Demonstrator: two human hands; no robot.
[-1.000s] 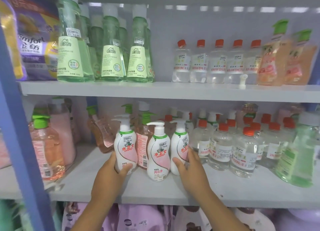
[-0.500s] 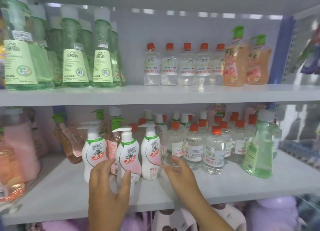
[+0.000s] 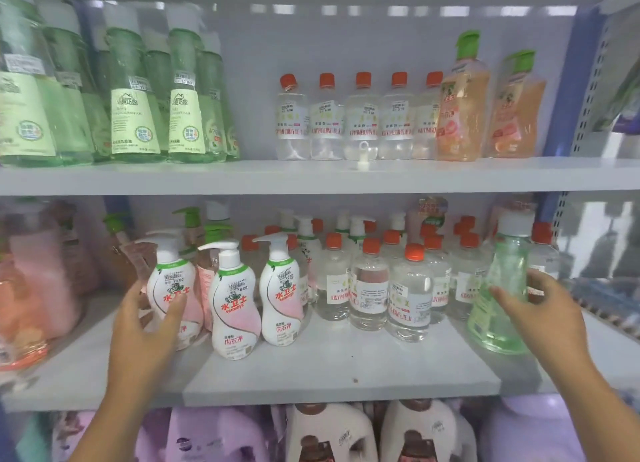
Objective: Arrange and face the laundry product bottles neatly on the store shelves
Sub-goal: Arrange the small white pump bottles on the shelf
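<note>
Three white pump bottles stand in a front row on the middle shelf (image 3: 339, 375), and the risk sits with the leftmost pump bottle (image 3: 173, 288): the left hand (image 3: 149, 326) wraps it with thumb across the label and fingers behind, so a careless twist or pull could knock it into the middle pump bottle (image 3: 233, 302) just beside it, or into the pink bottles close behind. On the other side, the right hand (image 3: 543, 309) reaches with spread, relaxed fingers at the green flask-shaped bottle (image 3: 502, 288); its fingertips look to be at or against the bottle's side, though whether they touch is hard to tell, and it grips nothing. That bottle stands near the shelf's front edge, so a hard nudge could tip it off or into the clear red-capped bottles (image 3: 408, 288) at its left. The right pump bottle (image 3: 280, 291) stands between the hands, untouched.
</note>
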